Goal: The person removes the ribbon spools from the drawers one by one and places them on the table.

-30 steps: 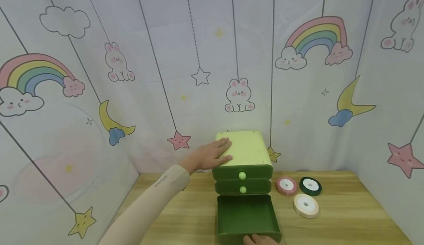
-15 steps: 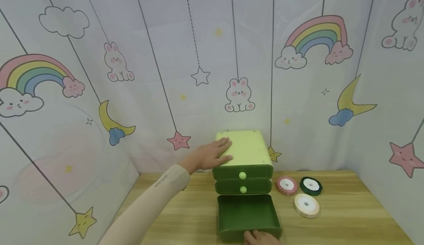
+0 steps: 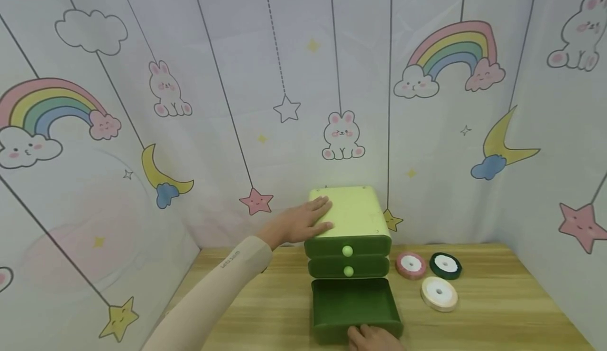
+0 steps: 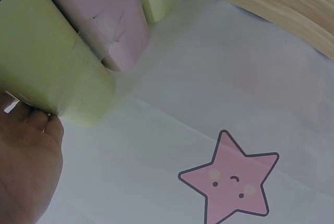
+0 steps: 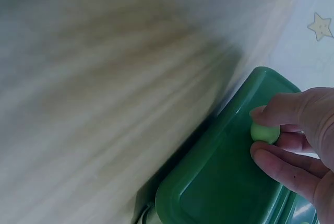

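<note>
A small drawer cabinet (image 3: 353,211) with a pale yellow top stands against the back wall. My left hand (image 3: 301,224) lies flat on the left part of that top, fingers spread; in the left wrist view its fingers lie along a yellow edge, with a pink section beside it. The two upper green drawers are closed, each with a light green knob. Pulled far out, the bottom drawer (image 3: 355,303) is dark green and has nothing in it. My right hand (image 3: 374,339) pinches its round light green knob (image 5: 265,132) between thumb and fingers.
Right of the cabinet lie three ribbon spools: a pink one (image 3: 410,265), a dark green one (image 3: 445,265) and a cream one (image 3: 439,293). The wooden table (image 3: 502,298) meets a wall cloth (image 3: 441,145) printed with rabbits, stars and rainbows.
The bottom drawer's front edge has shifted slightly toward the cabinet, the right hand moving along with it. The left hand stays on the top.
</note>
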Available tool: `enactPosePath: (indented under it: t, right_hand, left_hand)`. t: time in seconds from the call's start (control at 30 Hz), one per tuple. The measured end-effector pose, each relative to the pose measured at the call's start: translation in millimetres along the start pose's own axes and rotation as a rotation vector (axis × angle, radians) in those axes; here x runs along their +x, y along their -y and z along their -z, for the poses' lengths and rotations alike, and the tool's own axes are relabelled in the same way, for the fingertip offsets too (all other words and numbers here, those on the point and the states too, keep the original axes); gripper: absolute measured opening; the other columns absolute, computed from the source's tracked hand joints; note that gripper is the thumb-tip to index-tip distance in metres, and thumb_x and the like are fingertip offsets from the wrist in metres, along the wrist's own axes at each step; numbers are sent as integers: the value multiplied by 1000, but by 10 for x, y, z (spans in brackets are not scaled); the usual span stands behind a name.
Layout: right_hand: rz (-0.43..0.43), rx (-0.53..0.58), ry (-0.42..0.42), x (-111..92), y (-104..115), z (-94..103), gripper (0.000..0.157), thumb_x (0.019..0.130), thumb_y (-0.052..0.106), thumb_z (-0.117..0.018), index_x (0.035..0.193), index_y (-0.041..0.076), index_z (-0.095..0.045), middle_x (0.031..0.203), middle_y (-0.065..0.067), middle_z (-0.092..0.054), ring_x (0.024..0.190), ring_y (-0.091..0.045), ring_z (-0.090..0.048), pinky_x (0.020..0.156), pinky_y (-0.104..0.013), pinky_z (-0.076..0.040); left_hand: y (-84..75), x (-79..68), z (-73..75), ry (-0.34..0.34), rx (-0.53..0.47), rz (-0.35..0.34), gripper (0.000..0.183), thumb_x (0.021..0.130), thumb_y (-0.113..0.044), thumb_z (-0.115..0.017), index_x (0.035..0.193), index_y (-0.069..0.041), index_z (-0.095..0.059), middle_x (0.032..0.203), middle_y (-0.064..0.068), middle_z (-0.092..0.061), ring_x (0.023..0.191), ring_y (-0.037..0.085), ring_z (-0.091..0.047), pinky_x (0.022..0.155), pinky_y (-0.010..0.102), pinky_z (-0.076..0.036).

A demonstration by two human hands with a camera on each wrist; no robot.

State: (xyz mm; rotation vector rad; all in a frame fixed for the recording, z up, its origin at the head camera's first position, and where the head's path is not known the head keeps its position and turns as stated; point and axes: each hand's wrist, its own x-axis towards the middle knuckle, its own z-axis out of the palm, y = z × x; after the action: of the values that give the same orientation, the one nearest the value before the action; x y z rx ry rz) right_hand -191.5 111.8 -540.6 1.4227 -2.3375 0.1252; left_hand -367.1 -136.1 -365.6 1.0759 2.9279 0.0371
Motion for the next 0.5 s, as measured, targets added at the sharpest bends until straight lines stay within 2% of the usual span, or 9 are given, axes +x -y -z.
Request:
enactPosePath:
  t: [0.1,0.13,0.33,0.4,0.5]
  right_hand:
    - [102,-226,-65,43,-31,31,30,96,33,-76,77,23,-55,79,10,-43,59,2,-21,50,-10,-16]
    - [115,-264,-63,54,-42,36,31,96,36,-74,75,24,-56,80,9,-45,58,1,-22,50,-11,-17]
    - [84,-243,-29,78,-125,6,43,108,48,-54,76,20,-64,83,6,-51,59,0,-34,45,-15,-29]
    - [85,-257,-52,98,-133,21,45,106,51,-56,74,20,-64,83,6,-52,59,0,-36,47,-14,-30]
    - [104,-302,-99,120,-162,1,39,100,48,-66,74,19,-65,81,6,-53,59,-1,-40,47,-14,-34]
  left_hand:
    - [-4,-5,5,1,-4,1,82,106,-73,-21,171,-23,-11,180,-2,-6,167,17,-8,134,41,-23]
    - [-4,-6,6,0,-6,0,82,106,-73,-21,171,-23,-11,180,-2,-6,167,18,-8,134,41,-23]
    - [-3,-12,6,5,-4,-1,82,106,-73,-21,171,-24,-11,180,-2,-6,167,17,-7,134,42,-23]
    - [-2,-12,0,4,-8,0,82,106,-73,-21,171,-24,-11,180,-2,-6,167,18,-7,134,43,-24]
    - [-4,-13,-3,-1,-15,2,83,105,-74,-20,171,-24,-10,180,-1,-5,167,18,-7,134,44,-25]
